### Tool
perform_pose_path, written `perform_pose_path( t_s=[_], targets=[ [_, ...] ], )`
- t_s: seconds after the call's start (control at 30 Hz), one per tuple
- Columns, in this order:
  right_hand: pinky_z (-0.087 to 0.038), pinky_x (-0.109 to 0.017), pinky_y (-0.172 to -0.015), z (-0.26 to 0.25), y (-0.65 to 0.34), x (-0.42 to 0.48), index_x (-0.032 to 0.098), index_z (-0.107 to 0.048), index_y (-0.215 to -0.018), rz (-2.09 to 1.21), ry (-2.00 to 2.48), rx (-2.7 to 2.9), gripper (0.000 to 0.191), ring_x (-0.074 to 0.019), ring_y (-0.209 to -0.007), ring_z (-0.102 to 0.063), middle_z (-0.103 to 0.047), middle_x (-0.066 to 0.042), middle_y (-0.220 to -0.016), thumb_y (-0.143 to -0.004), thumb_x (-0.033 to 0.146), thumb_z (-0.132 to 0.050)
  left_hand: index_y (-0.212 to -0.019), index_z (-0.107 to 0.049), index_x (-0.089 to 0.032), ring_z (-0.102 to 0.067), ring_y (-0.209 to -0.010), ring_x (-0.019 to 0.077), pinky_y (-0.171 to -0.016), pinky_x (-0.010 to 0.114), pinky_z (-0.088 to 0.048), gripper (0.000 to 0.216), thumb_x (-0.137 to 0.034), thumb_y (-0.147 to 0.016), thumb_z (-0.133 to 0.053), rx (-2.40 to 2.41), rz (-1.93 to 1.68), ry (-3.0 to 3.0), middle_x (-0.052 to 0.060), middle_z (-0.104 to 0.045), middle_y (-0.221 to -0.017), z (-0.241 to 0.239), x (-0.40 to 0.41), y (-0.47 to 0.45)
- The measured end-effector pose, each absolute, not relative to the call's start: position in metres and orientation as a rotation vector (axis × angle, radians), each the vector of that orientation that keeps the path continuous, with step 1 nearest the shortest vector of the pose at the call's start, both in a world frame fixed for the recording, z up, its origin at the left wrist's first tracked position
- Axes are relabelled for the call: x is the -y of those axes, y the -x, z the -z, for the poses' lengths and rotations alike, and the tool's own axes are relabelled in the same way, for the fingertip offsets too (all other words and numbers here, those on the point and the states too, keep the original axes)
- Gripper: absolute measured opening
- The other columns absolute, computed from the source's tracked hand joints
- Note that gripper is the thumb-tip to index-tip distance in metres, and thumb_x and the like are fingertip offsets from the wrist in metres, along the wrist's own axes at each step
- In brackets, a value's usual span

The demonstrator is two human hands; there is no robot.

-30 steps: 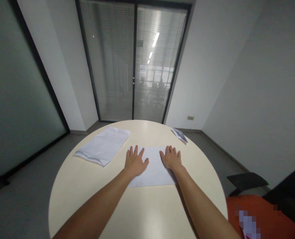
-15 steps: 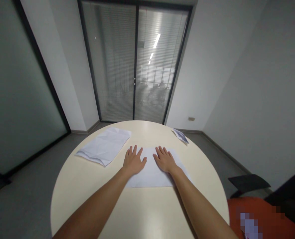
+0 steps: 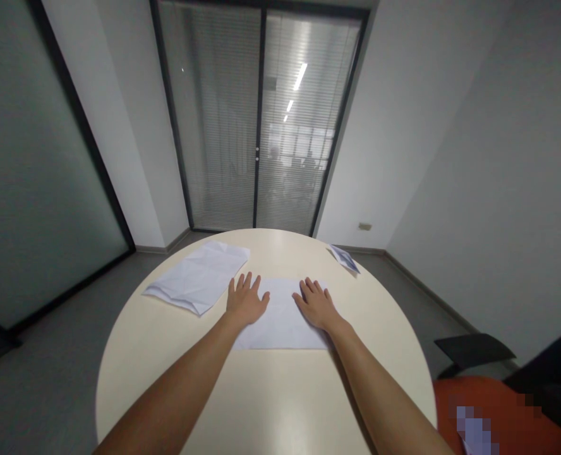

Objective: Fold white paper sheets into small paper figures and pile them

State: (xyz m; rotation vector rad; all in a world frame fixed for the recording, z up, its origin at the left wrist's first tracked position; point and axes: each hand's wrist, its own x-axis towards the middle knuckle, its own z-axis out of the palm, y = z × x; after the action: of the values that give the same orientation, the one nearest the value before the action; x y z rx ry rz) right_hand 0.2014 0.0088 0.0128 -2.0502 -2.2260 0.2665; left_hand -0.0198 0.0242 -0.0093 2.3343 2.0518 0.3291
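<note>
A white sheet of paper (image 3: 283, 325) lies flat on the round cream table (image 3: 261, 395) in front of me. On its left side rests my left hand (image 3: 247, 303), palm down with the fingers spread. My right hand (image 3: 316, 306) lies palm down on the sheet's right part, its fingers stretched out too. Neither hand grips anything, and parts of the sheet are hidden beneath them. Just beyond my left hand is a stack of creased white paper (image 3: 202, 275).
A small folded paper (image 3: 343, 258) sits by the table's far right edge. An orange chair (image 3: 508, 411) with a black armrest (image 3: 474, 347) stands at the right. Behind the table is a glass door (image 3: 256, 120) with blinds.
My left hand has slid a little to the left and away from me. The sheet has shifted slightly away from me and to the left. My right hand has barely moved.
</note>
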Motion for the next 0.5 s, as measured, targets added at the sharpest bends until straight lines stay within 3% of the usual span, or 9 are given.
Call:
perform_pose_path(
  t_s=[0.5],
  targets=[
    [-0.009, -0.052, -0.121, -0.0152, -0.1970, -0.0018, 0.015, -0.026, -0.158, -0.321, 1.900, 2.327, 0.070, -0.0294, -0.154, -0.011, -0.018, -0.011, -0.166, -0.102, 0.056, -0.023, -0.153, -0.039, -0.026, -0.018, -0.151, 0.0389, -0.120, 0.062, -0.007, 0.073, -0.066, -0.093, -0.033, -2.164, -0.308, -2.224, 0.011, -0.028, -0.164, 0.0045, -0.0310, 0.0304]
  ],
)
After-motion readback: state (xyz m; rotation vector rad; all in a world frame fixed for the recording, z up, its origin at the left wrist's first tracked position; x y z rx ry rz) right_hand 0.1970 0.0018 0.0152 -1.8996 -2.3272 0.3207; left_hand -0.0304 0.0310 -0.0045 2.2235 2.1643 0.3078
